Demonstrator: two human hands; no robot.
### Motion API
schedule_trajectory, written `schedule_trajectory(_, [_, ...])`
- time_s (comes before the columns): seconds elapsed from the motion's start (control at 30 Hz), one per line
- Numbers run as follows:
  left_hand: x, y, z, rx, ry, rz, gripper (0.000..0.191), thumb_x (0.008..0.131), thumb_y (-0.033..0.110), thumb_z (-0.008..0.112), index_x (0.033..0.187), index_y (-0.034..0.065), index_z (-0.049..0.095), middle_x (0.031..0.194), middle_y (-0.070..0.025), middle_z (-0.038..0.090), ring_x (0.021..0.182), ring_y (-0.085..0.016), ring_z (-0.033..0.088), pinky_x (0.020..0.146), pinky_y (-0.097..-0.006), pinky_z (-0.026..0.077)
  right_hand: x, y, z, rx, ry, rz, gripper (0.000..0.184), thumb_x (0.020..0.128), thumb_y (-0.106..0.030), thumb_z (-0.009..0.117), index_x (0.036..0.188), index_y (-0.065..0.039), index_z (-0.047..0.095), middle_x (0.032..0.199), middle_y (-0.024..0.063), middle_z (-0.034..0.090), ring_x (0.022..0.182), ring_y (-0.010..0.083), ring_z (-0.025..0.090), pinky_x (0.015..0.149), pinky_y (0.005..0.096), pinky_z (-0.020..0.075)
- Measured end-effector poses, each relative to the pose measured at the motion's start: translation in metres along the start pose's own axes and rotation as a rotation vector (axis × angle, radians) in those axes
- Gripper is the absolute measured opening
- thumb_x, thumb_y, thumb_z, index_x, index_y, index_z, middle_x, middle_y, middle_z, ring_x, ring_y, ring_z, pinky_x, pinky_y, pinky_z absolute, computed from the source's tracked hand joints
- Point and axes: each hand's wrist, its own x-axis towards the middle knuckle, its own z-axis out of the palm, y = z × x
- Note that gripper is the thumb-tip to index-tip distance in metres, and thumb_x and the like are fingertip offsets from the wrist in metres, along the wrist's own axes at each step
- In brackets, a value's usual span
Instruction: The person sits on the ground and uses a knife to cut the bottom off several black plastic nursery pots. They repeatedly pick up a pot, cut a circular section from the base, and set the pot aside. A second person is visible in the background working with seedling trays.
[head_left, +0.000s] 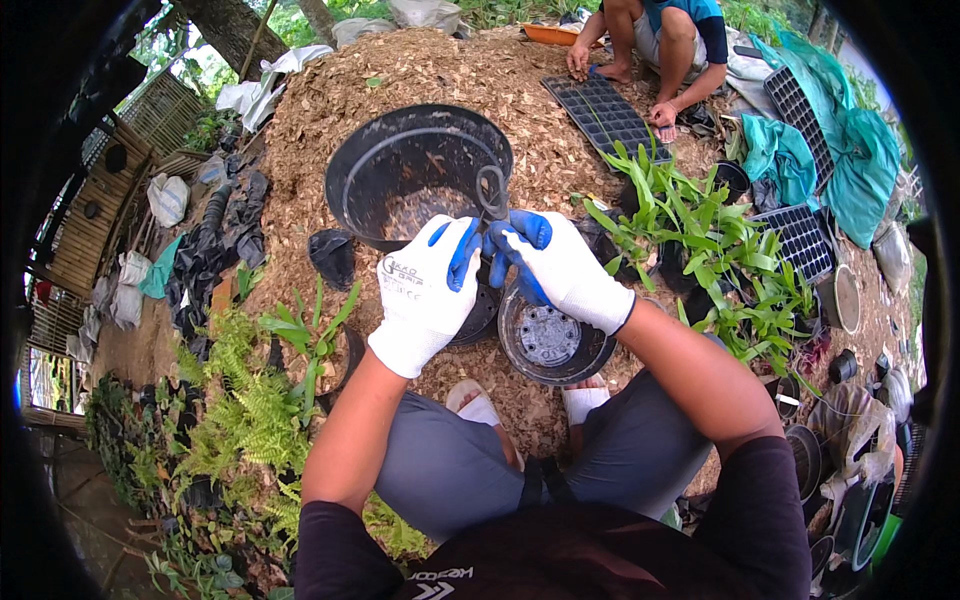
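My left hand (431, 289) and my right hand (562, 266), both in white gloves with blue-coated fingers, meet over the near rim of a large black plastic tub (352, 176) with wood chips inside. Between them stands a pair of scissors, its dark handle loops (492, 189) pointing up and away. Fingers of both hands close around its lower part; which hand bears it I cannot tell, and the blades are hidden. Below my right hand sits an empty black plastic pot (551, 337) with drainage holes. Another dark pot (480, 319) is partly covered by my left hand.
A co-worker (682, 45) squats at the upper right by a black seedling tray (600, 112). Strap-leaved green plants (697, 232) stand to the right, a potted one (311, 341) and ferns (247, 405) to the left. A black plastic bag (331, 257) lies beside the tub on wood chips.
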Motion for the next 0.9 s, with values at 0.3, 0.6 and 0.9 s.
schedule_trajectory(0.3, [-0.01,0.005,-0.003,0.069,-0.049,0.024,0.028,0.089,0.006,0.073,0.117,0.0027,0.073,0.102,-0.0172,0.072,0.079,-0.038,0.073,0.069,-0.0438,0.058,-0.001,0.004,-0.004,-0.099,-0.042,-0.051,0.015,0.102,-0.017,0.064,0.098,-0.003,0.066,0.076,0.0163,0.068,0.067,0.0329,0.067,0.066,0.0418,0.0518])
schedule_trajectory(0.6, [-0.01,0.003,0.0,0.034,-0.064,0.008,0.025,0.091,0.005,0.072,0.116,0.0008,0.072,0.098,-0.0176,0.071,0.08,-0.039,0.072,0.07,-0.0435,0.058,0.004,0.006,0.0,0.171,-0.165,0.199,0.021,0.105,-0.02,0.058,0.095,-0.004,0.067,0.068,0.0145,0.065,0.063,0.0315,0.067,0.063,0.0431,0.0545])
schedule_trajectory(0.9, [-0.015,0.003,0.004,0.006,-0.077,0.001,0.025,0.09,0.004,0.073,0.114,-0.0002,0.072,0.1,-0.0196,0.071,0.081,-0.041,0.072,0.071,-0.0449,0.057,0.002,0.001,-0.011,-0.029,-0.153,0.011,0.021,0.102,-0.022,0.064,0.097,-0.002,0.067,0.078,0.0227,0.07,0.074,0.0425,0.071,0.072,0.0499,0.0567])
